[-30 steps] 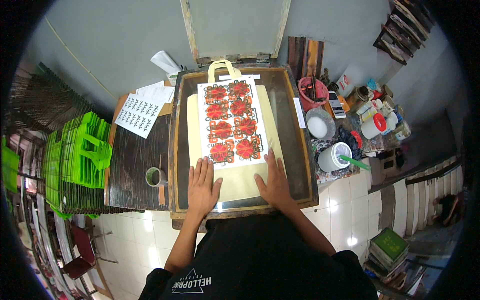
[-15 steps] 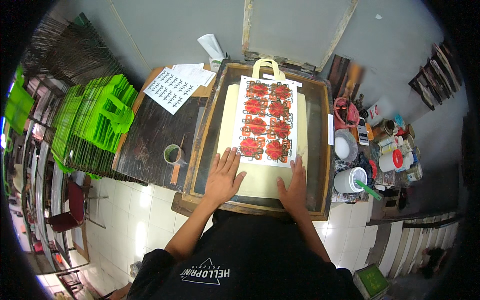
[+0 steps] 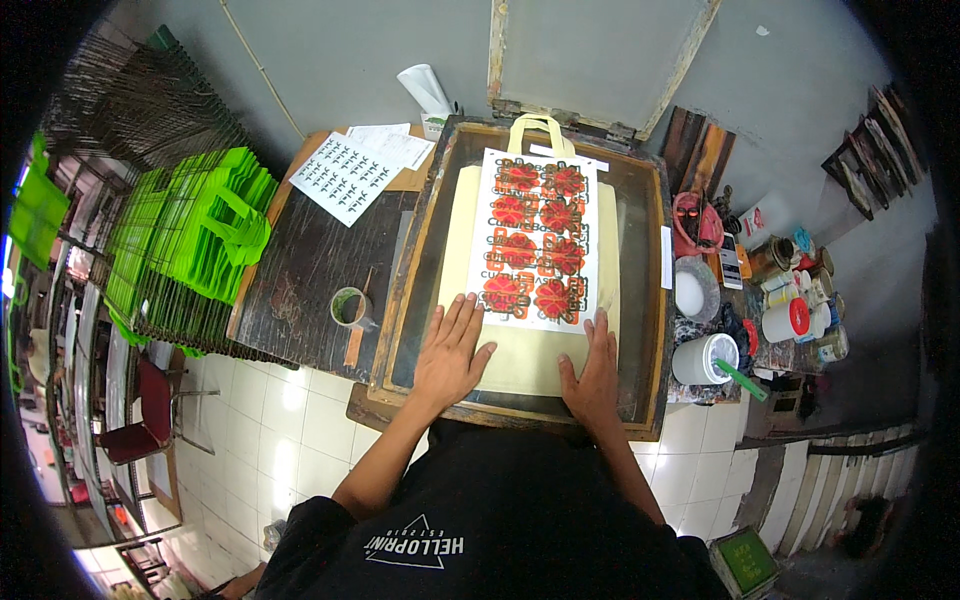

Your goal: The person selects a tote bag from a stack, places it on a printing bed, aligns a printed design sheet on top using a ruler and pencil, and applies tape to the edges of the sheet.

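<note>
A cream tote bag (image 3: 522, 372) with looped handles lies flat within a wood-edged printing frame (image 3: 657, 330). On top of the bag rests a white sheet (image 3: 531, 320) covered with red flower shapes and dark lettering. My left hand (image 3: 450, 352) is spread flat on the bag, its fingertips at the sheet's lower left corner. At the lower right corner, my right hand (image 3: 592, 374) lies with its fingers stretched out and its thumb apart. Both hands are open and grip nothing.
Green bags (image 3: 215, 225) fill a wire rack at left. Printed papers (image 3: 345, 178) and a cup (image 3: 350, 307) stand on the dark table. To the right are a white tub (image 3: 704, 360) with a green stick, several jars and a pink bowl (image 3: 697, 225). A raised screen (image 3: 600, 60) stands behind.
The view has shifted slightly. Both hands keep their places on the bag and at the sheet's lower corners.
</note>
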Motion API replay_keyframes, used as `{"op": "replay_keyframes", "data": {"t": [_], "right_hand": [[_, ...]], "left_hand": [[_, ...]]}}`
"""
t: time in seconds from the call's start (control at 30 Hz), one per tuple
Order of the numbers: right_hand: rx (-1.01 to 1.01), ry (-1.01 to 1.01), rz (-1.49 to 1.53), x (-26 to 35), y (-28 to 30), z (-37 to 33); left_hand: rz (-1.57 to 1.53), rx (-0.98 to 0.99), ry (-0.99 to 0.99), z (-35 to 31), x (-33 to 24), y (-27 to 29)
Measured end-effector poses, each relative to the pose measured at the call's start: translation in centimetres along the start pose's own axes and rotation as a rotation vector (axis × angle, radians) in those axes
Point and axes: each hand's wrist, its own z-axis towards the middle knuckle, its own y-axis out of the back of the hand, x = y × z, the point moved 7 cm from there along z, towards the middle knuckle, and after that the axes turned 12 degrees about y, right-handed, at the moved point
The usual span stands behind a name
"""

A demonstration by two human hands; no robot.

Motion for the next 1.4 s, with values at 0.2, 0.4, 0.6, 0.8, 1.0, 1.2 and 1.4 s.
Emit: {"op": "replay_keyframes", "data": {"t": [0.2,0.4,0.6,0.8,1.0,1.2,1.4], "right_hand": [[0.035,-0.052,0.001,-0.54,0.08,-0.01],[0.025,-0.043,0.011,-0.41,-0.06,0.08],[0.052,-0.066,0.003,-0.61,-0.5,-0.09],[0.035,-0.041,-0.025,-0.29,-0.63,-0.33],[0.02,-0.03,-0.002,-0.07,-0.28,-0.15],[0.014,-0.044,0.009,-0.37,-0.37,-0.35],[0.02,-0.042,0.006,-0.32,-0.33,-0.28]], "left_hand": [[-0.016,0.027,0.007,0.26,-0.03,-0.25],[-0.017,0.041,0.03,0.18,0.12,-0.19],[-0.021,0.083,0.009,0.4,0.33,-0.14],[0.001,0.084,-0.009,0.58,0.45,-0.03],[0.01,0.079,-0.002,0.55,0.37,0.11],[-0.011,0.08,0.002,0.62,0.27,0.04],[0.014,0.081,0.001,0.61,0.21,0.12]]}}
